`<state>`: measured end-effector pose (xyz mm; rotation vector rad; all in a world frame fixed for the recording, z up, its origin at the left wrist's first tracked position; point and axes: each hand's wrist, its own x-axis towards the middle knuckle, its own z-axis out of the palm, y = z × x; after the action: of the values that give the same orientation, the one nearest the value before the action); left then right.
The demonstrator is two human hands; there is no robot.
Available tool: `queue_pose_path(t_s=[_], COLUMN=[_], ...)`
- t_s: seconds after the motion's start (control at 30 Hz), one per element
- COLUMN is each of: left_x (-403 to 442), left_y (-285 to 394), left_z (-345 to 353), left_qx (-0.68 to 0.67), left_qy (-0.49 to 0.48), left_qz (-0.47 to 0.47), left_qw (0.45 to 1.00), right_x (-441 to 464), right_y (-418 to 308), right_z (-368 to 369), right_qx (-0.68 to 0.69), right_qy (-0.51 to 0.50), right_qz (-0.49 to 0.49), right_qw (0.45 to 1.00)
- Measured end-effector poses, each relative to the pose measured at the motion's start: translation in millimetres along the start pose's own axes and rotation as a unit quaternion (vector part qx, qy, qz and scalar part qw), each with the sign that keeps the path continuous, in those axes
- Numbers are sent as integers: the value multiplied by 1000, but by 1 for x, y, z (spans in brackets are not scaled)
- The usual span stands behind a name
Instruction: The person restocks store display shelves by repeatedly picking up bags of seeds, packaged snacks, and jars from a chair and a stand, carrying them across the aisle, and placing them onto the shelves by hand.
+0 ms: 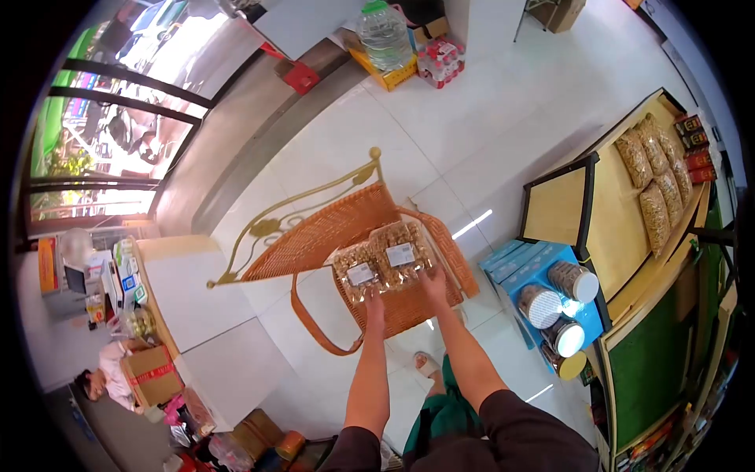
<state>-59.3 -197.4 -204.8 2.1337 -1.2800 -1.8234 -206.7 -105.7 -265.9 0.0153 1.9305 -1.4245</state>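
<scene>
Sleeved arms (470, 354) stretch forward; left hand (373, 302) and right hand (432, 282) grip packs (399, 253).

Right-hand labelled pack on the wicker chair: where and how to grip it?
I'd take the right-hand pack by its near edge, from the near side, where the right hand is. It lies label-up on the wicker chair; the other pack crowds its left side.

Woven orange-brown chair (409, 315) stands on pale floor tiles (487, 141); two labelled clear packs (381, 263) are side by side over its seat, though whether the seat bears their weight cannot be told. Wooden stand (602, 189), right: filled bags (661, 173) lie grouped on its top, small dark and red packets (696, 145) beside them.
</scene>
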Motion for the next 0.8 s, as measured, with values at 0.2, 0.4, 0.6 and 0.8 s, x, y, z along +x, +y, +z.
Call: queue_pose_path(t_s=[0.2,0.4,0.6,0.8], left_x=[39,29,-84,-104], left_y=[5,0,21,-38], left_z=[33,-6,-64,-106], left_qx=[-9,74,-54,-5], left_qy=[-85,-82,-242,-437], left_qz=[-47,-26,-25,-125], left_qw=[995,994,968,891], right_x=[-4,-41,-138,-293], right_y=[-29,-52,-27,-42], right_z=[4,-23,-41,-76], right_qx=[-229,-96,-2,192], right_qy=[95,-18,-142,-6], right_qz=[-23,72,206,226], right_qw=[969,993,968,955])
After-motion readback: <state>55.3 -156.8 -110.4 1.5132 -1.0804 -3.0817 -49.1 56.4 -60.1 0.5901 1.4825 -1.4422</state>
